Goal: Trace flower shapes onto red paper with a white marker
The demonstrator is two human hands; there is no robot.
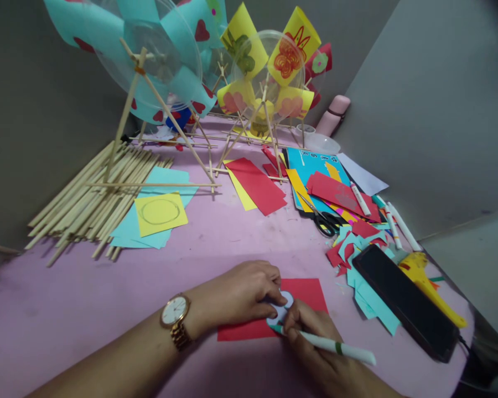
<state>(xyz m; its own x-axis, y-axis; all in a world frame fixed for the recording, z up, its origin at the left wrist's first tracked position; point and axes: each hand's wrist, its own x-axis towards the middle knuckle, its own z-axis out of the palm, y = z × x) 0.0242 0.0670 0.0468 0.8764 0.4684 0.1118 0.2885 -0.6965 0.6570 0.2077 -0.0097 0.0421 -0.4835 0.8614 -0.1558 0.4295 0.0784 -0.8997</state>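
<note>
A sheet of red paper lies on the pink table in front of me. On it rests a small pale paper cutout with rounded edges, partly hidden by my fingers. My left hand, a gold watch on its wrist, is curled with thumb and fingertips holding the cutout down. In my right hand is a white felt-tip marker with a green band. Its green tip touches or nearly touches the cutout's lower edge; the fingers close round the barrel.
Bamboo sticks lie left beside a yellow square with a drawn circle. Paper-bladed wheels on stick stands rise behind. At right are scissors, paper scraps, a black phone and a yellow glue gun.
</note>
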